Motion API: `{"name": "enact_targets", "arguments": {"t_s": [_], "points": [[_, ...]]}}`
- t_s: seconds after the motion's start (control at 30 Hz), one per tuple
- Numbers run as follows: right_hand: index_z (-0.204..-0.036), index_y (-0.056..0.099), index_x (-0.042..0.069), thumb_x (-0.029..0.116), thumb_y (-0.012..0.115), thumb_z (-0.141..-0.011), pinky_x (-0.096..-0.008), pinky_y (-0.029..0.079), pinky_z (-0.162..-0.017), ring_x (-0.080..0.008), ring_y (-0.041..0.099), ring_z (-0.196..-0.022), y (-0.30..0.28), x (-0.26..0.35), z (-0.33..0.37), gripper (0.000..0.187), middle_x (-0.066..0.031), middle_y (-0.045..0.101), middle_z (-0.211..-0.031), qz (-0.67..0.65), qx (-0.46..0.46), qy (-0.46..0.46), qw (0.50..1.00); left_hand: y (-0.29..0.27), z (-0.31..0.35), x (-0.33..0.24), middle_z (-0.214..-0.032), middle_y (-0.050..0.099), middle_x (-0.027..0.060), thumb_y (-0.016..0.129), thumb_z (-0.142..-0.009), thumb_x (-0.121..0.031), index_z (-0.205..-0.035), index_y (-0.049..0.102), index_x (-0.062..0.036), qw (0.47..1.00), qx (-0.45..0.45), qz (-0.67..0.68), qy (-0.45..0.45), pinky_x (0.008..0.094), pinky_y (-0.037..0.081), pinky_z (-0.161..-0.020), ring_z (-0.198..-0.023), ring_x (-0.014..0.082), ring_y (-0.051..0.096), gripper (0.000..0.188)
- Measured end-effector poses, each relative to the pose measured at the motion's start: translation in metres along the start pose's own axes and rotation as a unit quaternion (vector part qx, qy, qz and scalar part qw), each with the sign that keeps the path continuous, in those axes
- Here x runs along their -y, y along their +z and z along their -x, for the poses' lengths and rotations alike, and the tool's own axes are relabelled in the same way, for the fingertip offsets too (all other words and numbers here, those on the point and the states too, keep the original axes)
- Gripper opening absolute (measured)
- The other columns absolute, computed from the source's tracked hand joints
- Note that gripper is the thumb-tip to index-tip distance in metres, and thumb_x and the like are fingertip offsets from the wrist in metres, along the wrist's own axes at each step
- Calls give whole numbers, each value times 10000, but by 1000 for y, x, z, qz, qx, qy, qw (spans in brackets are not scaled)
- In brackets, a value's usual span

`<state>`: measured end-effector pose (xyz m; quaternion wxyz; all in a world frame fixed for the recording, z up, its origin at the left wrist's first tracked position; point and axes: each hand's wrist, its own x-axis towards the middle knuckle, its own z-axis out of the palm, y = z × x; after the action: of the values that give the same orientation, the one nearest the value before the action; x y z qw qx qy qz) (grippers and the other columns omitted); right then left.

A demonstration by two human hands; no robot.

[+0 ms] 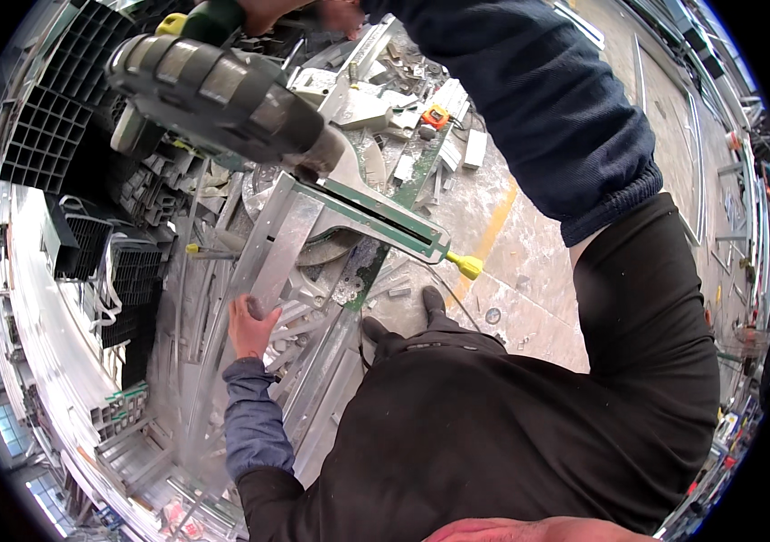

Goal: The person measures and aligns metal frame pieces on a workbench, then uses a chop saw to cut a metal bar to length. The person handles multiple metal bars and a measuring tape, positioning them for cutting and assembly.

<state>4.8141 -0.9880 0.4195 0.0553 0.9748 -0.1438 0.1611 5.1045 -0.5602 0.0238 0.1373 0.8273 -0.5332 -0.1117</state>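
Note:
A large miter saw point(209, 90) with a dark ribbed body leans over its metal table. My right hand point(267, 13), at the top edge and partly cut off, is closed around the saw's green handle point(213, 20). A silver aluminium profile point(281, 233) lies across the saw table against the slotted green arm point(385, 215), which ends in a yellow knob point(466, 265). My left hand point(251, 327) grips the near end of that profile, thumb toward the right side and fingers over the left. The saw head hides the blade.
Aluminium offcuts point(367, 113) and an orange tape measure point(436, 116) lie beyond the saw. Stacked dark square tubes point(51, 135) and long pale profiles point(51, 298) stand at the left. A yellow line point(493, 230) crosses the dusty concrete floor by my feet.

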Motion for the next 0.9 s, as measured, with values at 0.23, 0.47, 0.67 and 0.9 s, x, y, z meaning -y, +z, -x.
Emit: {"name": "enact_targets", "arguments": {"t_s": [0.23,0.47,0.67,0.9], "points": [[-1036,846,127,366,877,-724,-498,623,-889,-374,788,-995,3,-7,0,394,-163,814,-995,-2,-7,-12,1000,18,-12,-5,-1257,645,157,970,-766,-383,-1313,650,-58,998,-17,48,-21,488,521,-1032,-1213,385,630,712],[-1041,851,126,367,882,-721,-486,623,-893,-373,787,-997,-1,-5,2,402,-161,814,-997,-2,6,-8,1000,22,-23,-21,-1271,648,201,973,-768,-363,-1326,668,0,999,-32,36,-24,479,516,-1035,-1208,401,626,733],[-1047,844,118,334,865,-727,-489,622,-889,-374,785,-993,1,-8,3,386,-161,810,-988,-3,-10,-18,1000,25,-23,-14,-1253,649,176,974,-764,-355,-1332,667,-39,998,-29,54,-19,486,525,-1031,-1203,390,639,718],[-1016,816,127,314,862,-706,-507,611,-852,-387,776,-948,1,-7,0,365,-155,799,-951,-4,-2,-9,1000,29,-14,-25,-1252,645,163,967,-769,-358,-1329,662,-46,998,-29,62,-11,478,545,-984,-1174,376,659,710]]}}
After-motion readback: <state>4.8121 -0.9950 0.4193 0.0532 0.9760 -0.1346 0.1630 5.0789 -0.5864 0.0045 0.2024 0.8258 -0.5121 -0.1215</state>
